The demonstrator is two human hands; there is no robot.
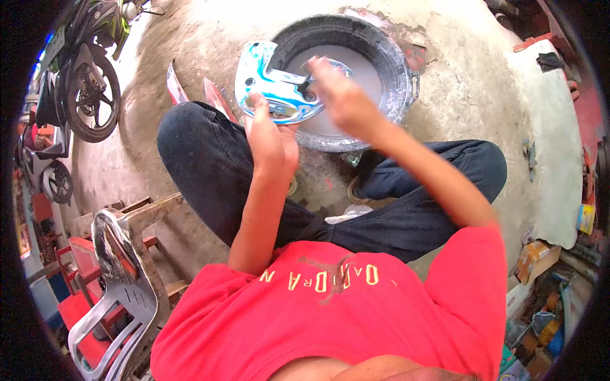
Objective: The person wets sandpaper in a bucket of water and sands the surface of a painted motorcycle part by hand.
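A glossy white and blue curved panel (pixel 257 73) with a notch in its upper side is held up over the left part of a round black tub (pixel 397 70) of greyish water. My left hand (pixel 272 136) grips the panel's lower edge, thumb on its front face. At the panel's right end is my right hand (pixel 343 98), its fingers bent over the surface and slightly blurred; whether it holds anything small is hidden.
Red and white pieces (pixel 218 98) lie left of the tub, near my knee. Motorcycles (pixel 92 95) stand at the upper left. A grey plastic chair (pixel 143 298) is at the lower left. Clutter and a cardboard box (pixel 537 257) line the right side.
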